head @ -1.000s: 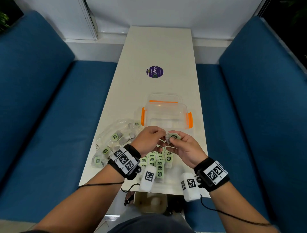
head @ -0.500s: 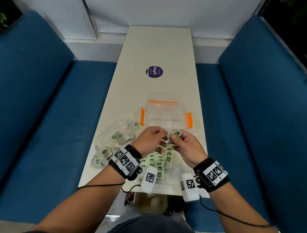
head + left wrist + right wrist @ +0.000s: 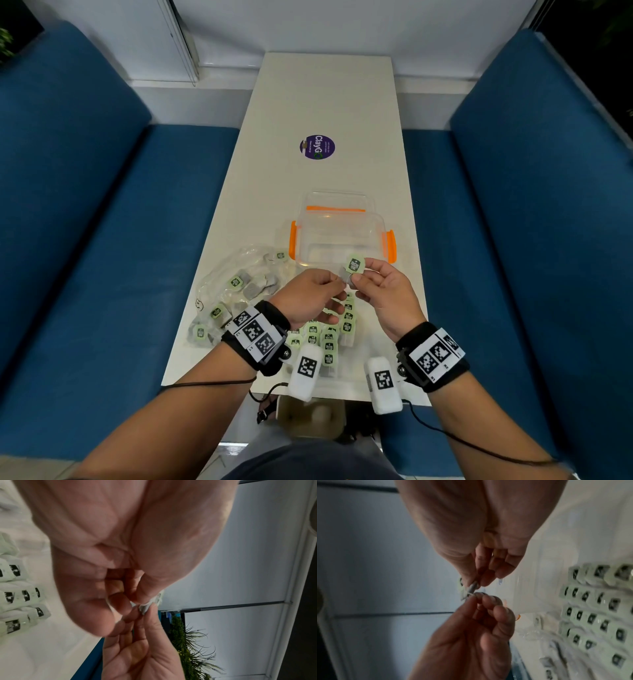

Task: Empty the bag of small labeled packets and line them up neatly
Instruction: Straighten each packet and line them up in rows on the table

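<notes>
A long white table (image 3: 325,102) stands between two blue sofas. Near the person, many green-labeled packets (image 3: 329,337) already lie in neat rows. On the left, the clear bag (image 3: 239,291) still has several packets inside, so I think the job is about half done. A clear box (image 3: 339,236) with orange clips sits farther away and looks empty. Above the rows, the left hand (image 3: 308,298) and right hand (image 3: 383,291) both pinch one packet (image 3: 354,264) with fingertips pressed together.
</notes>
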